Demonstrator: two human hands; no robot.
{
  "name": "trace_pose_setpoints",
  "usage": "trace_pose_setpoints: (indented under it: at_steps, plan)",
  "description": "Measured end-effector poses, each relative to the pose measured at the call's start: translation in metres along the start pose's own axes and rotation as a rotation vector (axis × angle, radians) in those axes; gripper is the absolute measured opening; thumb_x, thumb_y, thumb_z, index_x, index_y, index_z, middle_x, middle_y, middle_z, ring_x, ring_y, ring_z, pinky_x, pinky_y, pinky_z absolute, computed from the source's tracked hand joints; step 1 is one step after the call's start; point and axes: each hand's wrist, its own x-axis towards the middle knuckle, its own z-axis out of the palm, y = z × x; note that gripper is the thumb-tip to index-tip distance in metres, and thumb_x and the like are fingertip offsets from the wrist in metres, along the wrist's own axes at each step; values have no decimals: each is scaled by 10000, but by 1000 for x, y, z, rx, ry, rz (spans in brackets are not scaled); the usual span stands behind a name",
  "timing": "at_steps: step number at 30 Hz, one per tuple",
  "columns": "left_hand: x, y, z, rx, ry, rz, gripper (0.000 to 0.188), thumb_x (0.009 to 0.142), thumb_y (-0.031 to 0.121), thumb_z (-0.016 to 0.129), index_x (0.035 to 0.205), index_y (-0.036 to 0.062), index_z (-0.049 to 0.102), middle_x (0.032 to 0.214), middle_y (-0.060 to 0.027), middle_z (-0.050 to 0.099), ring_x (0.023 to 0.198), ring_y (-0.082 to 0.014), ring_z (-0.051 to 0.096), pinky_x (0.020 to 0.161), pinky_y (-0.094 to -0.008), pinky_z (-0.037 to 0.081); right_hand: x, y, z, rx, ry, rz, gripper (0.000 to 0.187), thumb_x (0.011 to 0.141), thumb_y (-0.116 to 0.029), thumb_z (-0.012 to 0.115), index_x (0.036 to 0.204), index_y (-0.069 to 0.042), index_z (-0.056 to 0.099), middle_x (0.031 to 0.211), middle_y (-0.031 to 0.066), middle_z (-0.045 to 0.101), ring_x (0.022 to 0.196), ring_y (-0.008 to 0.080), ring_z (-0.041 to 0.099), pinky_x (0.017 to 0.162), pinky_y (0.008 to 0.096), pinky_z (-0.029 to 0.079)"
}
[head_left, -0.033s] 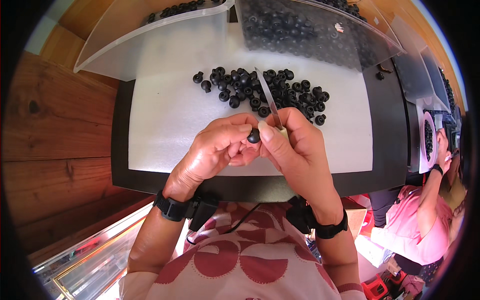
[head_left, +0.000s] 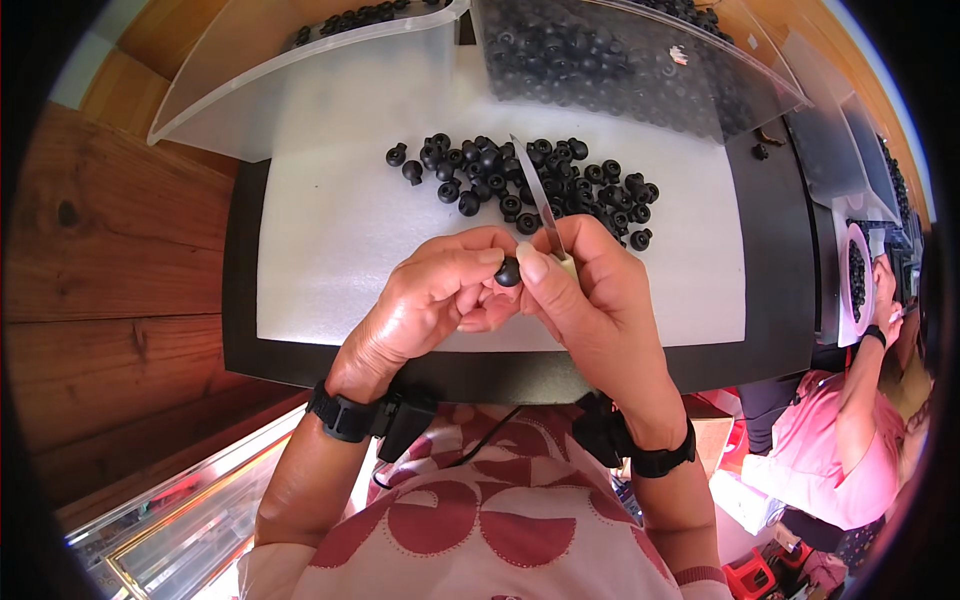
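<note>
Two hands meet over the white mat [head_left: 330, 240] in my head view: left hand [head_left: 430, 295] and right hand [head_left: 590, 300] fingertips pinch one black knob [head_left: 508, 271], right also gripping a thin blade [head_left: 538, 205]. I reckon a slip would nick the left thumb.

left hand [head_left: 430, 300] pinches black knob [head_left: 508, 271], right hand [head_left: 590, 300] holds thin blade [head_left: 538, 205] against it, knob pile [head_left: 530, 185] behind on table [head_left: 300, 340]
</note>
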Motion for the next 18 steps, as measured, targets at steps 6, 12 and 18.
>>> trace_pose_setpoints:
  at_steps: [6,12,18]
  plan:
    - [0,-2,-4,-80,25,41,247,960,225,512,821,22,535,715,-71,520,539,-117,364,490,-266,260,-15,6,-5,-198,-1,-171,197,1014,-187,613,1052,-5,550,718,67,566,646,121,542,592,276,440]
    - [2,-5,-5,-69,44,89,191,887,168,518,795,4,485,704,-121,515,512,-121,351,468,-260,280,-35,-8,-11,-427,-87,-147,176,992,-113,614,1111,-23,521,746,123,605,594,248,615,570,328,480]
    - [2,-10,-5,-84,60,135,174,877,150,509,789,6,468,720,-122,516,521,-109,347,471,-252,279,-37,4,-9,-471,-59,-277,206,949,-71,657,1102,-39,523,771,112,626,600,293,632,558,353,490]
